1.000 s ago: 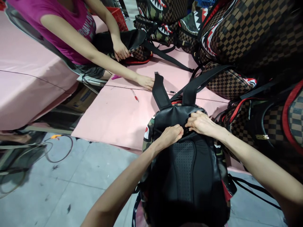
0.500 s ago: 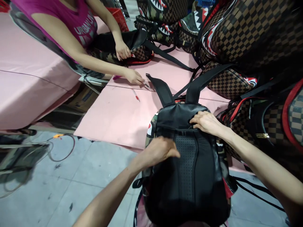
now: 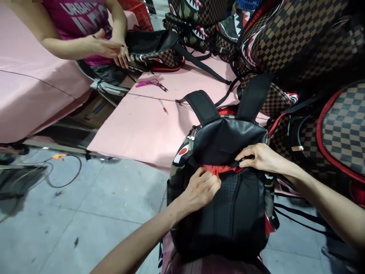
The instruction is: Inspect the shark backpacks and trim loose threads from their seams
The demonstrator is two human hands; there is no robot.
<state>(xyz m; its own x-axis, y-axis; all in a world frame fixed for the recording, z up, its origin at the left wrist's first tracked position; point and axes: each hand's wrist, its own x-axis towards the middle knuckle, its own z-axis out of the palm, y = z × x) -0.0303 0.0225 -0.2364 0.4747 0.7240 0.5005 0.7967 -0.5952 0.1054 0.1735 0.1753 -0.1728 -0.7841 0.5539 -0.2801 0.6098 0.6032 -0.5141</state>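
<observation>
A black backpack [image 3: 228,137] with camouflage sides stands in front of me, its padded back panel facing me. A zipped pocket across that panel gapes, and its red lining [image 3: 218,169] shows. My left hand [image 3: 203,187] is closed on the pocket's lower edge, fingertips tucked at the lining. At the right end of the opening, my right hand [image 3: 258,158] pinches the black zipper end; the pull itself is mostly hidden. Both shoulder straps [image 3: 201,104] extend away from me over the pink table.
A co-worker [image 3: 85,23] sits across the table [image 3: 137,133] by another backpack. Purple-handled thread snips [image 3: 151,83] and a red-and-white pen [image 3: 163,107] lie on the cloth. Checkered backpacks [image 3: 302,34] pile up at the right. A cable [image 3: 68,185] loops at the lower left.
The pocket has opened, exposing red lining. My left hand has moved onto its edge; my right hand stays at the zipper. The co-worker's hands have drawn back, revealing the snips.
</observation>
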